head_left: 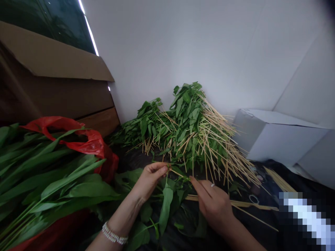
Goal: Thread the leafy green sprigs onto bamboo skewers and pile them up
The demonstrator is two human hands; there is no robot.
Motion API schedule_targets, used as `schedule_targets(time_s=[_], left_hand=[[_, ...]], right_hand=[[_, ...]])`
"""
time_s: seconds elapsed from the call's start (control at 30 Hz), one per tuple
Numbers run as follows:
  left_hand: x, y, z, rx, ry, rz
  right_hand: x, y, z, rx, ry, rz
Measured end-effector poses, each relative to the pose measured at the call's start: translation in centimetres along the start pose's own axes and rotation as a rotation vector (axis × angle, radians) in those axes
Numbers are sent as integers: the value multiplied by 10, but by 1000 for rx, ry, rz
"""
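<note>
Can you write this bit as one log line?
left hand: holding stick | right hand: holding same stick | leafy pile: ahead, with sticks | red bag: on the left

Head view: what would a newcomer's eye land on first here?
Probably the tall heap of green leaves in the middle, against the pale wall, with pale sticks fanning out toward the right. Next, likely the bright red bag on the left, with long leaves in front of it. Then, below the heap, the left hand and right hand, with a thin stick running between them.
</note>
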State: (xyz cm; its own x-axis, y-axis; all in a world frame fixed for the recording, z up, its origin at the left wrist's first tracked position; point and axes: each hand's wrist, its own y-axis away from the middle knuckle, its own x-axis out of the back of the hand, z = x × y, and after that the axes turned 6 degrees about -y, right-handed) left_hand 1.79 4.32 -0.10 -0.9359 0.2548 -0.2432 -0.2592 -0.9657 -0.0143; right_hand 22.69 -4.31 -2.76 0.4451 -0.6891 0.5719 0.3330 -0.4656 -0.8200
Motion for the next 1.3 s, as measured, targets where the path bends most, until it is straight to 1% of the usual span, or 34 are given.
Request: schedule_targets(time_s=[0.3, 0.53, 0.73, 1.0, 1.13, 1.3], left_hand=[[1, 0, 0, 4, -19, 4], [0, 1, -3, -10, -50, -19], [1, 0, -3, -4, -25, -6], [2, -1, -3, -23, -52, 0], [2, -1, -4, -61, -106, -3], [-1, 1, -1, -128, -268, 25]], right_hand=[[1, -1, 0, 1, -1, -5], [-1, 0, 0, 14, -6, 5], [0, 0, 0, -5, -12, 3], [1, -1, -1, 16, -36, -2], [1, -1, -1, 19, -30, -9], [-1, 1, -1, 17, -16, 0]])
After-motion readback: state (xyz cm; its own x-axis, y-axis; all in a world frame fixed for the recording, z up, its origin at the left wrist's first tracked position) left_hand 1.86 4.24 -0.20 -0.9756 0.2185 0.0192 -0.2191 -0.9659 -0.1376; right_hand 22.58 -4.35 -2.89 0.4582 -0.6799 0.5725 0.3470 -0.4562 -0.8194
